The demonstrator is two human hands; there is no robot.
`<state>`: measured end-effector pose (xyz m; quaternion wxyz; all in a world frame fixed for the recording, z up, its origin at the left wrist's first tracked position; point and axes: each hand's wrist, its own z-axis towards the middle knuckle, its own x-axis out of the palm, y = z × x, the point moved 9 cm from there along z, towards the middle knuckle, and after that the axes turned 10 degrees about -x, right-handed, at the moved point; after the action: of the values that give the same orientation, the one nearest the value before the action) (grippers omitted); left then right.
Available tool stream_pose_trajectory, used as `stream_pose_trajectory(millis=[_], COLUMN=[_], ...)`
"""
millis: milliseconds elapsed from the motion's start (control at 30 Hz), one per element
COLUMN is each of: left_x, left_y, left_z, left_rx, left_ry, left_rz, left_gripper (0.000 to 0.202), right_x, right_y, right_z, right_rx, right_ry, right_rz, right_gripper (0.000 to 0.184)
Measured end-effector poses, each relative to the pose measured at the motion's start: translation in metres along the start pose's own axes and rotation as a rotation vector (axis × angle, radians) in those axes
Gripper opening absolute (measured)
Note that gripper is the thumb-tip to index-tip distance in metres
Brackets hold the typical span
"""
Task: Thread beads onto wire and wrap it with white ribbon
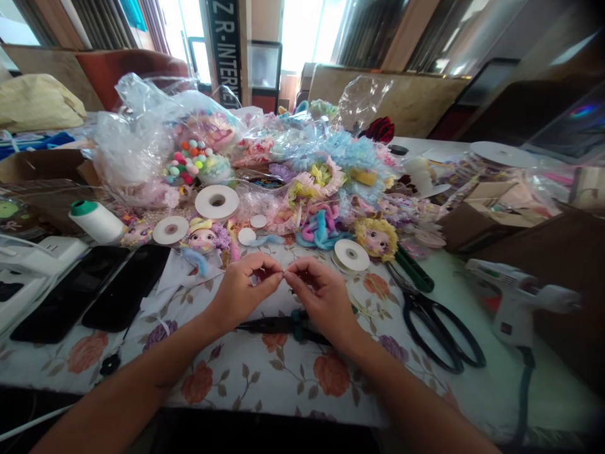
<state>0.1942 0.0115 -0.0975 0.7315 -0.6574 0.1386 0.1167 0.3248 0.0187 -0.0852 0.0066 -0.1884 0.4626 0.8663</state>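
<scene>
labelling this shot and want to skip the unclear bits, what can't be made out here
Head view: what, if anything, the left hand and right hand pinch; too small to tell.
Head view: part of the pliers; hidden by the right hand.
Head view: the rest of the white device; cut off by the left edge.
Head view: some contents of the clear plastic; obscured by folds and glare.

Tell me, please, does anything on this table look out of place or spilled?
Nothing looks clearly spilled. The green-topped thread spool looks odd: it seems tipped over, not upright. Beyond the left hand and right hand, crumpled plastic, pom-poms and frills lie jumbled together, untidy rather than damaged.
</scene>
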Motion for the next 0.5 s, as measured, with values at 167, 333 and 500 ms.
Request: stream_pose_trajectory(millis=[167, 333, 500], left_x=[0.005, 0.006, 0.002], left_y=[0.008, 0.008, 0.002], left_z=[0.002, 0.004, 0.002], left_rx=[-0.124, -0.118, -0.03], left_ry=[0.116, 0.122, 0.04], left_rz=[-0.141, -0.198, -0.063], left_gripper=[0.015, 0.013, 0.009], right_x=[0.002, 0.003, 0.006], right_y=[0.007, 0.015, 0.021], right_z=[0.0, 0.0, 0.0], right_rx=[-0.099, -0.193, -0.295], right_ry=[0.051, 0.064, 0.092], right_rz=[-0.059, -0.137, -0.296], right_gripper=[0.009, 0.009, 0.011])
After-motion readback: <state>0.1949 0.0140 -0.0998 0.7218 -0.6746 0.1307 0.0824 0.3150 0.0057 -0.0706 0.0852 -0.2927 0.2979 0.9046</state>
